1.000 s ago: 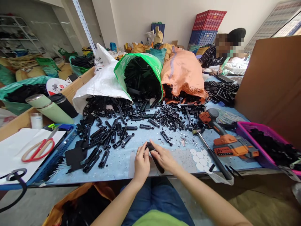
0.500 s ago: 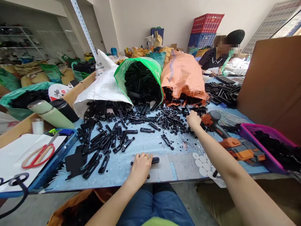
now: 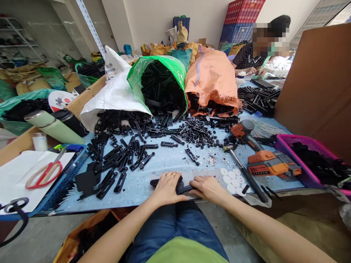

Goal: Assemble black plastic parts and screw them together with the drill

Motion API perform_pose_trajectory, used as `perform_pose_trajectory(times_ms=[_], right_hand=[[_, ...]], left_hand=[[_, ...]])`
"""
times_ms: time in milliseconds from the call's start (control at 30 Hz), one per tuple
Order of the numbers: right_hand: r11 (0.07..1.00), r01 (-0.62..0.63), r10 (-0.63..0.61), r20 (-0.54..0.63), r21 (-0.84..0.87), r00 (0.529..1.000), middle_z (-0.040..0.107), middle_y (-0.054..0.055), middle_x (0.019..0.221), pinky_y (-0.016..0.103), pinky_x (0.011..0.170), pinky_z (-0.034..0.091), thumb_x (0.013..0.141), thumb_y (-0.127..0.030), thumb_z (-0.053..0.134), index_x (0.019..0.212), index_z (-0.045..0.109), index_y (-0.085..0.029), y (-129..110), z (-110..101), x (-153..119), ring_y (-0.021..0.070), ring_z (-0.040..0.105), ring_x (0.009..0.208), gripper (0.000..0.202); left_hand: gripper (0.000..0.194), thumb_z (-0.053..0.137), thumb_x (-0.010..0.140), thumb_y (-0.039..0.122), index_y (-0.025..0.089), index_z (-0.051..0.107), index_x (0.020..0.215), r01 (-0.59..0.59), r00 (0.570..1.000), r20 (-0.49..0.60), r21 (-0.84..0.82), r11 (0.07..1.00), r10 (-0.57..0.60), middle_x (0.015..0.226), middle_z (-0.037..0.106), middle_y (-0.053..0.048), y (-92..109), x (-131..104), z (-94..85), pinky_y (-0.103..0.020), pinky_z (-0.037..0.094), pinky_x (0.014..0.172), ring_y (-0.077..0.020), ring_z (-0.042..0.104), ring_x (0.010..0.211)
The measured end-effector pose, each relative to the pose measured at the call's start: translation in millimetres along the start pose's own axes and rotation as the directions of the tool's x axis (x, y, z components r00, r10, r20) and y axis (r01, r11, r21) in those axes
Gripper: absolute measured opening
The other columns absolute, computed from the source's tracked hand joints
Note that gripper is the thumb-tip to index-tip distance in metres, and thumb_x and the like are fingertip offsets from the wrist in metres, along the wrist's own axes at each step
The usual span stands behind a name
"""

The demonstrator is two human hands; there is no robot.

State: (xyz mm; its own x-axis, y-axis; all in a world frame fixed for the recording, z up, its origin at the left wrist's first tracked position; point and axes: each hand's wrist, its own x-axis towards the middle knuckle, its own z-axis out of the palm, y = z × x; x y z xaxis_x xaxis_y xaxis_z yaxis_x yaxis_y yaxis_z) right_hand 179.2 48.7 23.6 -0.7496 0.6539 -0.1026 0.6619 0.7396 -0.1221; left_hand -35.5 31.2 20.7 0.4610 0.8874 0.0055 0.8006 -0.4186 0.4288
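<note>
At the front edge of the table, my left hand (image 3: 166, 187) is closed over a long black plastic bar (image 3: 155, 182), which sticks out to its left. Close on its right, my right hand (image 3: 208, 187) pinches a black plastic piece (image 3: 184, 188) that meets the bar under my left fingers. How the two pieces join is hidden. Beyond my hands lies a loose heap of black slotted links (image 3: 117, 160), with one single link (image 3: 192, 156) apart from it. A pile of screws and small black parts (image 3: 199, 131) spreads farther back.
Right of my hands are white discs (image 3: 231, 179), a hammer (image 3: 248, 179), an orange cordless drill (image 3: 263, 164) and a pink basket (image 3: 285, 140). Green (image 3: 175, 67), white (image 3: 109, 98) and orange (image 3: 211, 76) sacks stand behind. Red scissors (image 3: 45, 175) lie left. A co-worker (image 3: 248, 60) sits beyond.
My right hand has come back from the far pile to the black pieces beside my left hand. The hammer now shows where my forearm was. The view has shifted slightly.
</note>
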Motion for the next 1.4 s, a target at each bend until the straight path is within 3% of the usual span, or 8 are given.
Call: perform_pose_trajectory(times_ms=[267,500,633,800,967,1133,1300,1400], right_hand=[[0.986,-0.060,0.038,-0.140,-0.156,0.989,0.059,0.006,0.083,0.030,0.061,0.032,0.091,-0.037,0.041,0.096,0.055,-0.021,-21,-18,2,0.0189,0.054,0.074,0.022],[0.999,-0.040,0.036,-0.166,-0.018,0.985,0.059,0.005,0.083,0.029,0.064,0.036,0.092,-0.041,0.039,0.094,0.058,-0.019,1,-4,2,0.0177,0.054,0.076,0.029],[0.993,-0.052,0.077,-0.234,0.109,0.969,0.059,0.006,0.092,0.031,0.074,0.038,0.089,-0.044,0.044,0.098,0.059,-0.020,18,19,-8,0.0185,0.053,0.085,0.030],[0.979,-0.096,0.142,-0.269,0.178,0.953,0.061,0.007,0.094,0.034,0.078,0.040,0.088,-0.044,0.047,0.103,0.059,-0.021,20,25,-22,0.0202,0.054,0.088,0.030],[0.923,-0.346,0.383,-0.314,0.169,0.869,0.060,0.007,0.103,0.030,0.082,0.041,0.092,-0.036,0.039,0.108,0.058,-0.021,69,2,3,0.0188,0.054,0.097,0.029],[0.686,-0.725,0.716,-0.228,0.053,0.660,0.058,0.013,0.101,0.030,0.077,0.042,0.090,-0.028,0.040,0.106,0.056,-0.015,135,-8,55,0.0214,0.056,0.094,0.027],[0.627,-0.776,0.770,-0.197,0.063,0.607,0.056,0.014,0.103,0.032,0.074,0.041,0.087,-0.024,0.043,0.104,0.054,-0.015,151,6,68,0.0233,0.056,0.091,0.022],[0.631,-0.770,0.770,-0.189,0.088,0.609,0.056,0.013,0.103,0.031,0.075,0.040,0.084,-0.022,0.046,0.106,0.053,-0.017,150,11,63,0.0239,0.054,0.096,0.023]], left_hand=[[0.040,0.060,0.074,0.047,0.019,0.050,0.102,-0.040,0.987,-0.156,-0.016,0.999,0.037,0.093,0.059,-0.006,-8,-4,8.6,-0.033,0.042,0.075,-0.0235,0.055,0.089],[0.052,0.060,0.072,0.055,0.019,0.050,0.108,-0.046,0.997,-0.062,-0.008,0.999,0.045,0.099,0.060,-0.007,-6,6,8.4,-0.035,0.044,0.077,-0.0244,0.055,0.093],[0.046,0.043,0.087,0.043,0.020,0.040,0.126,-0.027,0.993,-0.114,0.013,1.000,0.028,0.123,0.051,-0.009,-6,78,-4.1,-0.036,0.038,0.092,-0.0221,0.045,0.114],[0.024,0.044,0.089,0.021,0.009,0.056,0.106,0.193,0.968,-0.165,0.022,0.981,-0.187,0.106,0.058,-0.016,-17,190,-16.5,-0.038,0.041,0.089,-0.0238,0.051,0.107],[0.025,0.053,0.086,0.031,0.012,0.057,0.103,0.223,0.965,-0.137,-0.030,0.974,-0.225,0.103,0.059,-0.007,-21,221,-5.1,-0.039,0.048,0.081,-0.0178,0.058,0.092],[0.014,0.053,0.084,0.019,0.011,0.062,0.090,0.197,0.932,-0.274,-0.162,0.967,-0.236,0.099,0.062,-0.013,-18,190,-11.9,-0.033,0.045,0.087,-0.0199,0.059,0.096],[0.021,0.046,0.087,0.024,0.013,0.055,0.102,0.170,0.871,-0.380,-0.363,0.916,-0.312,0.099,0.063,-0.008,-37,85,-19.1,-0.026,0.051,0.076,-0.0146,0.064,0.086],[0.030,0.058,0.078,0.035,0.012,0.055,0.097,0.070,0.765,-0.350,-0.789,0.610,-0.541,0.092,0.064,-0.008,-50,14,-8.6,-0.031,0.054,0.072,-0.0192,0.067,0.080]])
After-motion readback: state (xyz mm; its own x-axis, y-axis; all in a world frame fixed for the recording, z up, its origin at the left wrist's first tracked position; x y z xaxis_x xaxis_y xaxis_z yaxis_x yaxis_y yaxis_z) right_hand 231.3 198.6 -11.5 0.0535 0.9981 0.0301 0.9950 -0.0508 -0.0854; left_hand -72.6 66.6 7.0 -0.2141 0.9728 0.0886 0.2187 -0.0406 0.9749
